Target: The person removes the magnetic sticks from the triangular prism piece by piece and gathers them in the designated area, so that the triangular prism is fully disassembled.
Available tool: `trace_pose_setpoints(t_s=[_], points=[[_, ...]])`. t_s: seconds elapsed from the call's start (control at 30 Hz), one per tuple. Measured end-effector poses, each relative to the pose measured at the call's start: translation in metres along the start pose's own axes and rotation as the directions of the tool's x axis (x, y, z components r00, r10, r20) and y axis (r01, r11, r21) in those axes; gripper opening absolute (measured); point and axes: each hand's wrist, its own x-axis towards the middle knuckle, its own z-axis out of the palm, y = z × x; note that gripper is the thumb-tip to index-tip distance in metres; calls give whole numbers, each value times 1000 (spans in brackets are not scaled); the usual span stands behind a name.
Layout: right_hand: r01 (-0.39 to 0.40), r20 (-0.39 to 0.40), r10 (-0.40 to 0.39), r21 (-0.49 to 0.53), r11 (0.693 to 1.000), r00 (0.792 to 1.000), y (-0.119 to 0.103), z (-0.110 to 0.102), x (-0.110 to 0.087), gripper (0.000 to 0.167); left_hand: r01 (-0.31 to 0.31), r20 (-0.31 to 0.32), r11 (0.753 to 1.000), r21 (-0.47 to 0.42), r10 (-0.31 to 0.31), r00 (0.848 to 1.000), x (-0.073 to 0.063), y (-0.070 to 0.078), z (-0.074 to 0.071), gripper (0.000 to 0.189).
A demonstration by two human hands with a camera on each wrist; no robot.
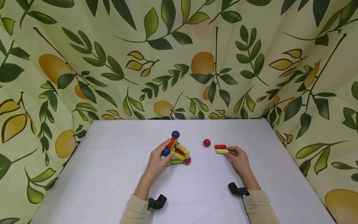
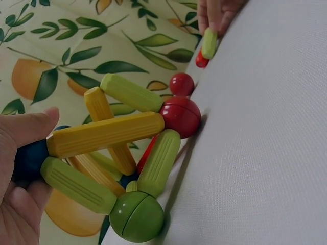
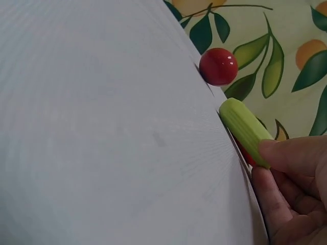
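Note:
My left hand (image 1: 155, 159) grips a toy ball-and-stick model (image 1: 178, 155) at one of its blue balls (image 1: 166, 151), thumb and fingers around that corner. Yellow, light green and red sticks join blue, red and green balls; in the left wrist view the green ball (image 2: 136, 216) is lowest and a yellow stick (image 2: 107, 134) runs across to a red ball (image 2: 181, 118). To the right, my right hand (image 1: 238, 157) pinches a light green stick (image 1: 222, 151) by its near end between thumb and fingers. Just behind that stick lies a loose red stick (image 1: 220, 146).
A loose red ball (image 1: 206, 142) rests on the white-covered table (image 1: 112, 186) between the model and the loose red stick. Leaf-and-fruit patterned cloth (image 1: 179, 90) hangs behind the table and along both sides. Each wrist wears a black camera mount.

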Motion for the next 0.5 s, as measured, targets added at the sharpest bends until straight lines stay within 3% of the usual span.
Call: trace_pose_setpoints(t_s=[0.5], points=[[1, -34, -1, 3, 1000, 999, -1, 0, -2, 39, 4, 3, 1000, -20, -4, 1000, -1, 2, -1, 58]])
